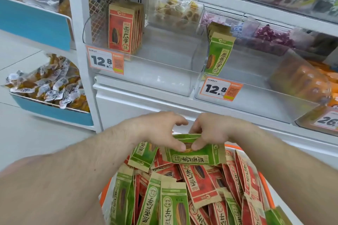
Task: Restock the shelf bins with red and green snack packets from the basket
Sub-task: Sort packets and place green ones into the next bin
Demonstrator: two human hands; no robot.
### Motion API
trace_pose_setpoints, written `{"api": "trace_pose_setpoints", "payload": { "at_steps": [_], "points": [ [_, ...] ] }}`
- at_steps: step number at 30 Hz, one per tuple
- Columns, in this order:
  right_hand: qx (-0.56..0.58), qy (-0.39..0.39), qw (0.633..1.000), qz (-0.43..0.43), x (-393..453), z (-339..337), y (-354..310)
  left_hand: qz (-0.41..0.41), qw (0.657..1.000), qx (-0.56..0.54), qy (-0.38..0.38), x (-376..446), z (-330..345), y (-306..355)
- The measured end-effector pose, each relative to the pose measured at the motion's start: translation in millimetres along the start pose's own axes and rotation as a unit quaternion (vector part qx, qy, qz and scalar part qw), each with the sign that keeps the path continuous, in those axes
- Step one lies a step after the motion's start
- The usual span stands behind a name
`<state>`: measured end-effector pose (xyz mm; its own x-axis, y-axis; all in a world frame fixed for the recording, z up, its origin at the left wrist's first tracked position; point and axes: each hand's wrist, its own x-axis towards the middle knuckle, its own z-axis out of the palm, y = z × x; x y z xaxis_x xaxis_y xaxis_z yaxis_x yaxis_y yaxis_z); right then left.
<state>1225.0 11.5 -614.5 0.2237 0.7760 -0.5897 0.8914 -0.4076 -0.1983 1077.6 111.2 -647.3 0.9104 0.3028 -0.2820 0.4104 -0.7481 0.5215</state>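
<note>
At the 6 o'clock edge, an orange-rimmed basket (267, 186) is seen heaped with red sunflower-seed packets (200, 184) and green sunflower-seed packets (173, 204), lying jumbled at many angles. Just above the heap, toward the middle, a green packet (199, 157) is held sideways over the pile by both hands. It is pinched by the left hand (159, 128), thumb pressed on its front face and fingers curled behind its upper edge. The right hand (210, 129) grips it likewise, its thumb touching the packet just beside the left thumb.

Beyond the hands, clear plastic shelf bins are mounted. In the left bin (146, 67), at 11 o'clock, a small row of red packets (121, 29) is stood upright at the back left. In the right bin (256, 95), at 1 o'clock, a few upright green packets (217, 53) are leaned against the bin's left wall. A price tag (105, 62) reading 12.8 is fixed to the left bin's front, and a second tag (220, 88) to the right bin's.
</note>
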Motion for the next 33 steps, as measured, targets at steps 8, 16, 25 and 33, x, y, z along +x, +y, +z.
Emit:
{"api": "trace_pose_setpoints", "payload": {
  "at_steps": [8, 16, 25, 33],
  "points": [
    [0.093, 0.067, 0.993, -0.036, -1.7, 0.3, -9.6, -0.005, 0.997, -0.072, -0.035, 2.8, 9.0, 4.6],
    [0.495, 0.408, 0.767, -0.016, -26.8, 8.6, 15.7, -0.022, 0.904, -0.423, 0.058, -6.7, -0.4, -3.6],
    [0.535, 0.252, 0.804, -0.064, -38.0, 34.1, 15.8, 0.016, 0.819, -0.557, 0.141, -2.9, 6.8, 24.3],
    [0.425, 0.448, 0.766, -0.18, -80.3, -52.1, 62.0, 0.072, 0.867, -0.347, 0.351, 17.8, -47.4, 34.7]
  ]
}}
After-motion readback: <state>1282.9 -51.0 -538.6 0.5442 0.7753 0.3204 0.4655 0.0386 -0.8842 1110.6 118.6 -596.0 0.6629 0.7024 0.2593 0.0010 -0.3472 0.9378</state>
